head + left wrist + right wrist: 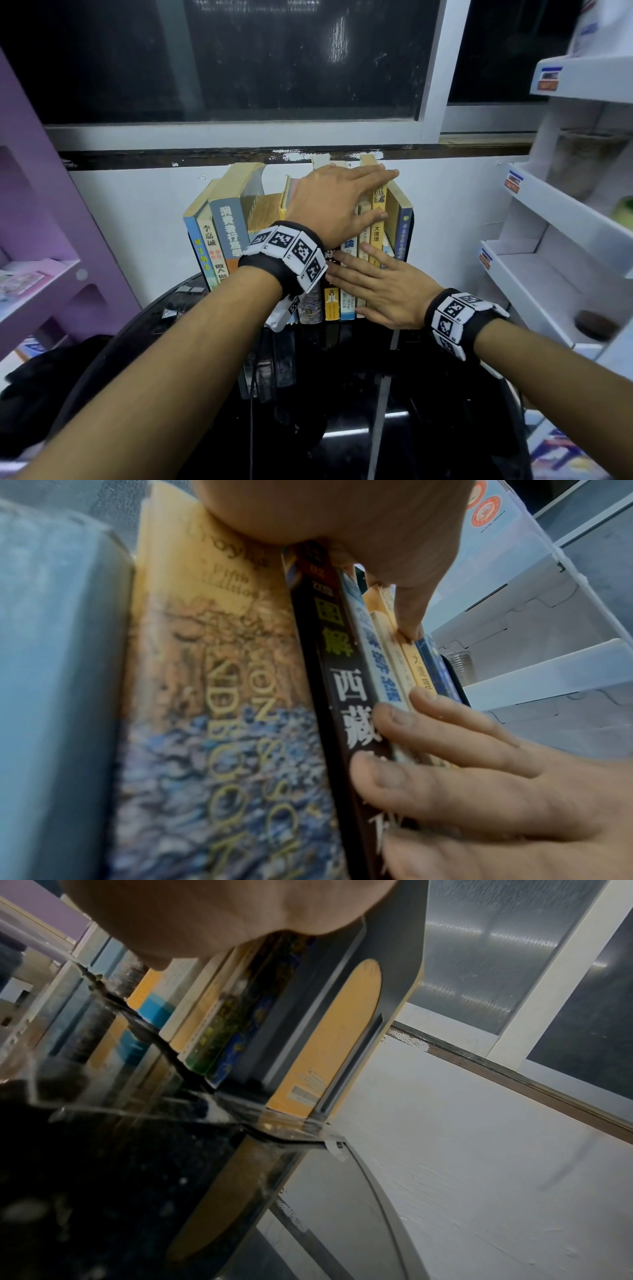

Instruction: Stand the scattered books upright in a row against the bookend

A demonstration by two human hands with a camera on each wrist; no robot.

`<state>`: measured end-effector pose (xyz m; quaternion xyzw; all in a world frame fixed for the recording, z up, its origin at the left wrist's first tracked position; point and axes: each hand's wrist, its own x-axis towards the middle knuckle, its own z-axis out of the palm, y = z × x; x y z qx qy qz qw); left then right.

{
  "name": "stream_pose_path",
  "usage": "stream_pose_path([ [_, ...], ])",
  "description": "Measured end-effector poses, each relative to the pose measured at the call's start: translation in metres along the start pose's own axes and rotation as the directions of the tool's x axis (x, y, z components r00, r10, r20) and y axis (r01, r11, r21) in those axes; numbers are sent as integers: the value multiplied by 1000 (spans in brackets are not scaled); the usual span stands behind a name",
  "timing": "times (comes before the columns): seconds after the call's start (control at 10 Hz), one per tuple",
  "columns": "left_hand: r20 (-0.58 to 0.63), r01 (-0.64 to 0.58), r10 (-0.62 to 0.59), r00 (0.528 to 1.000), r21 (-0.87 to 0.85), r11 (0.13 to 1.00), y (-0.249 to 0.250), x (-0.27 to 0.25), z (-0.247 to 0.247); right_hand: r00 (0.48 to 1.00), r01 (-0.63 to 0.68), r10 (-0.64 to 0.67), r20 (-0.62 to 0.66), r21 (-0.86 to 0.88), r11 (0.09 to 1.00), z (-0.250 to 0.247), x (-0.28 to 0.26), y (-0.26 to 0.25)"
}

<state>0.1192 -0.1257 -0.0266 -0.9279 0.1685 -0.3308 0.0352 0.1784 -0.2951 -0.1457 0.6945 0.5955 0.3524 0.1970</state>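
Note:
A row of books stands upright on the black glossy table, spines toward me. Its right end leans on a grey metal bookend, seen as a dark edge in the head view. My left hand lies over the book tops with straight fingers, and its thumb presses a yellow spine. My right hand lies flat against the lower spines, its fingers straight. Three books lean at the left end, beside a thick patterned handbook.
A white wall runs just behind the books under a dark window. White tiered shelves stand at the right and a purple shelf unit at the left. A black object lies by the table's left edge.

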Motion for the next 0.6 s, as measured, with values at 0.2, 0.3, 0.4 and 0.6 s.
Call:
stream_pose_path([
  [0.2,40,-29,31,999,-52,998,-4,-1,-2,998,-35,33,52,39,999,-16,2,-7],
  [0.3,50,-19,27,998,-156,988,-7,-7,-7,995,-38,33,97,44,998,-27,4,-10],
  [0.4,68,-7,24,997,-230,973,-8,-18,-14,991,-59,51,127,59,997,-37,6,-13],
  [0.6,-11,6,-9,1000,-250,968,-10,-50,-37,985,-149,139,104,91,985,-65,14,-16],
])
